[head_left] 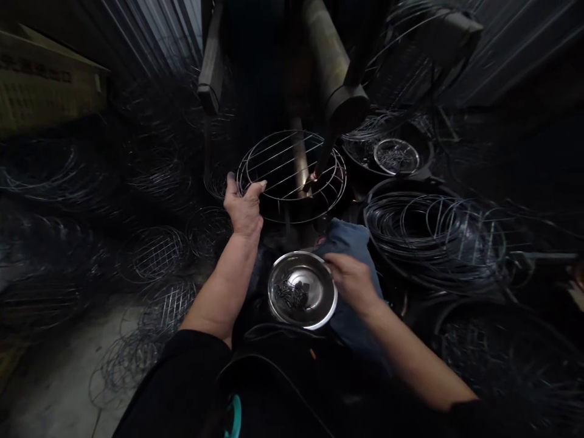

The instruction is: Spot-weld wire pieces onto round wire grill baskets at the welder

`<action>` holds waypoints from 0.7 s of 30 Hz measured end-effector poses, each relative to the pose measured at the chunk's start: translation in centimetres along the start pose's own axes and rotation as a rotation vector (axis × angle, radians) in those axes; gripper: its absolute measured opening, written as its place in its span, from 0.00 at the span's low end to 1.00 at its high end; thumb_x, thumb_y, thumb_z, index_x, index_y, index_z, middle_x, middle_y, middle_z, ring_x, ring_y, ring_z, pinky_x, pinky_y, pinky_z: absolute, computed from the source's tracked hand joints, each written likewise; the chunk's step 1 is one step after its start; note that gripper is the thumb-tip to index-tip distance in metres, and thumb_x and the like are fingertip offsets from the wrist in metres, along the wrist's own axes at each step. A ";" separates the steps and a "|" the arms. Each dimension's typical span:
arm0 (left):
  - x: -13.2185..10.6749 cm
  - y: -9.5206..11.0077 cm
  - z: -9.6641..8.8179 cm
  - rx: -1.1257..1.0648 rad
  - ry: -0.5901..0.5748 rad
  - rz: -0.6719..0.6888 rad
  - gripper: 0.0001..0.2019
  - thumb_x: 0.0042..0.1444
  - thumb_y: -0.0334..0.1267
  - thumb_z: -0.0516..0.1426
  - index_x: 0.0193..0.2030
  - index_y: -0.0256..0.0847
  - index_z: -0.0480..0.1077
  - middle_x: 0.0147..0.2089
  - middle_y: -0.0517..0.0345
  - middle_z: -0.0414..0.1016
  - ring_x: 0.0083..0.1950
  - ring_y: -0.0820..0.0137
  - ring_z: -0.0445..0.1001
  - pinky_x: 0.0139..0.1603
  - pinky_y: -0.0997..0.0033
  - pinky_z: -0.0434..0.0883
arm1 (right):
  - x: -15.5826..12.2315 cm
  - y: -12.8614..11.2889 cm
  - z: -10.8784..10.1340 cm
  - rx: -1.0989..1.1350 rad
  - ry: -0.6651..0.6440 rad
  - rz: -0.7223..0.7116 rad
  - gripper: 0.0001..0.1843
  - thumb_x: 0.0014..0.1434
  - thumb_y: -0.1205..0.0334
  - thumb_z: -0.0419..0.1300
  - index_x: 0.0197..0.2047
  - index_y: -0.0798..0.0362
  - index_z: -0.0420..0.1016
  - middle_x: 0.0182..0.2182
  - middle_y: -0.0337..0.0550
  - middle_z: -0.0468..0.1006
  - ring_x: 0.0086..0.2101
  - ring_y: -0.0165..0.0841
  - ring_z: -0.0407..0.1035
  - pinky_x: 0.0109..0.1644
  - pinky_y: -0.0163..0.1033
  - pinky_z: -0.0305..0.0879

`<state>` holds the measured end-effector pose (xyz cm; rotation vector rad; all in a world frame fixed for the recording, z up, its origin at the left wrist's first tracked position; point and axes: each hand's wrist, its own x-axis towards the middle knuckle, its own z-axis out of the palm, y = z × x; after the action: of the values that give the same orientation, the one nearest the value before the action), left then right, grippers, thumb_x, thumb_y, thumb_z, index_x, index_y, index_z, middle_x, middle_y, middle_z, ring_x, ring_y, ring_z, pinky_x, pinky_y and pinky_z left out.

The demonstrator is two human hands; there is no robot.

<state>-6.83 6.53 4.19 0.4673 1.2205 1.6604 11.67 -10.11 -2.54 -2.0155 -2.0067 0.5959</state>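
Observation:
My left hand (244, 207) grips the near-left rim of a round wire grill frame (292, 173) that sits under a dark machine arm (340, 121) with a glowing tip. My right hand (351, 280) rests at the right rim of a shiny steel bowl (302, 289), fingers curled onto its edge. Small dark metal pieces lie in the bowl. A blue cloth (349, 240) lies beneath and behind my right hand.
Stacks of wire rings (433, 234) fill the right side, with another steel bowl (396, 155) farther back. Finished wire grills (157, 252) lie piled on the left and on the floor (55, 377). Corrugated walls stand behind.

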 end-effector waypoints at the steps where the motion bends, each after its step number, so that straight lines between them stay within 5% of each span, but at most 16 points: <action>1: 0.0 -0.1 0.1 -0.006 0.007 0.014 0.44 0.40 0.24 0.66 0.67 0.43 0.60 0.47 0.59 0.74 0.33 0.82 0.72 0.31 0.86 0.68 | -0.1 1.5 -0.5 -0.008 0.119 0.022 0.21 0.65 0.65 0.46 0.48 0.55 0.80 0.41 0.53 0.82 0.41 0.37 0.77 0.47 0.39 0.71; 4: 0.2 -0.3 0.3 -0.027 0.013 0.028 0.43 0.40 0.24 0.65 0.66 0.42 0.61 0.50 0.58 0.73 0.30 0.84 0.69 0.25 0.86 0.64 | -0.4 5.4 -0.4 0.018 0.519 -0.053 0.18 0.64 0.58 0.51 0.41 0.54 0.82 0.30 0.50 0.82 0.30 0.37 0.76 0.37 0.39 0.72; 8: 0.2 -0.7 0.4 -0.054 -0.011 0.028 0.43 0.39 0.23 0.65 0.66 0.40 0.60 0.46 0.60 0.72 0.27 0.85 0.65 0.22 0.84 0.61 | -0.5 7.2 1.5 0.070 0.740 -0.154 0.13 0.61 0.56 0.59 0.41 0.54 0.81 0.29 0.47 0.82 0.27 0.35 0.76 0.34 0.37 0.72; 15: -0.1 -0.8 0.4 -0.071 -0.023 0.045 0.44 0.38 0.22 0.64 0.66 0.37 0.60 0.43 0.62 0.70 0.25 0.85 0.63 0.21 0.82 0.60 | -0.6 6.0 0.7 0.208 0.348 -0.211 0.16 0.63 0.62 0.52 0.39 0.51 0.82 0.28 0.45 0.79 0.28 0.32 0.75 0.33 0.34 0.70; 21: -0.5 -0.7 0.4 -0.053 -0.004 0.023 0.46 0.39 0.22 0.64 0.68 0.42 0.58 0.52 0.58 0.70 0.29 0.85 0.67 0.21 0.84 0.61 | 1.5 2.8 -3.4 0.649 0.449 0.072 0.11 0.54 0.55 0.65 0.38 0.52 0.80 0.18 0.35 0.74 0.18 0.30 0.68 0.25 0.36 0.67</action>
<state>-5.95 6.28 3.85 0.4533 1.1692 1.7067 15.66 -8.28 -0.97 -1.6345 -1.2709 0.6326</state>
